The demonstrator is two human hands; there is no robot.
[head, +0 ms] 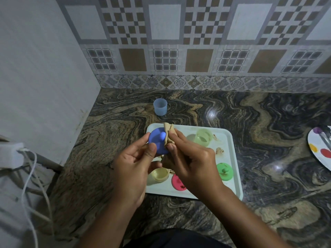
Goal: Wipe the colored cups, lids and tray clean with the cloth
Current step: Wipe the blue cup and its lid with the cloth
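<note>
Paint-spotted plate (312,138) on counter (250,122), right; white adapter (10,154) left; patterned tiles (197,42) behind

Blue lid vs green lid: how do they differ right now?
The blue lid is held above the tray by the left hand; the green lid lies flat on the tray. The right hand holds the cloth against the blue lid; nothing touches the green lid. The green lid shows brown smears; the blue lid's visible face looks clean. Both are round with a centre knob.
</note>
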